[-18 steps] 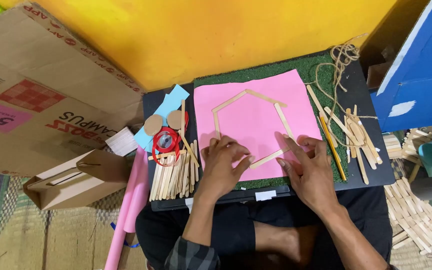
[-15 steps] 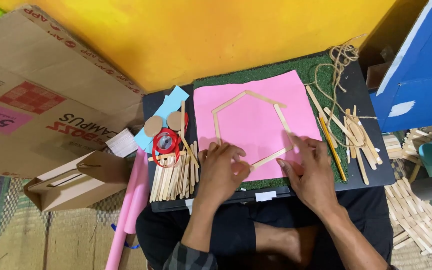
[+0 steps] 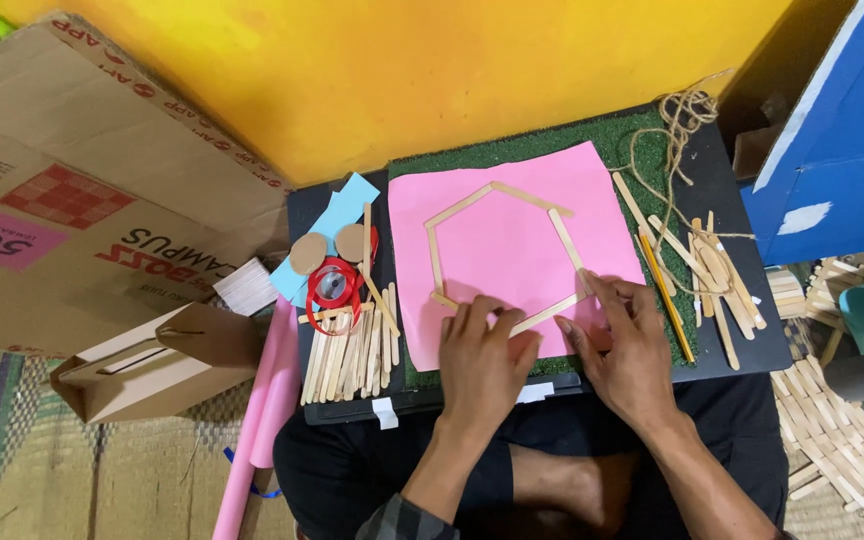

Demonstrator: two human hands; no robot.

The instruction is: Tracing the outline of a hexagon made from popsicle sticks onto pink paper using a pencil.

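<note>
A pink paper sheet (image 3: 512, 240) lies on a black board (image 3: 742, 340) across my lap. Wooden craft sticks (image 3: 497, 195) on the paper form a house-shaped outline. My left hand (image 3: 482, 360) rests flat on the lower left of the paper, its fingers touching the bottom stick (image 3: 550, 314). My right hand (image 3: 627, 345) lies at the lower right, fingertips pressing where the bottom stick meets the right side stick (image 3: 567, 240). Neither hand grips anything.
A row of loose sticks (image 3: 347, 355) and a red ribbon roll (image 3: 333, 285) lie left of the paper. More sticks, a yellow pencil (image 3: 667, 300) and twine (image 3: 677, 125) lie right. Cardboard box (image 3: 82, 200), paper bag (image 3: 152, 360), blue box (image 3: 832, 150) surround.
Both hands have shifted slightly along the bottom stick. The stick outline stays in place.
</note>
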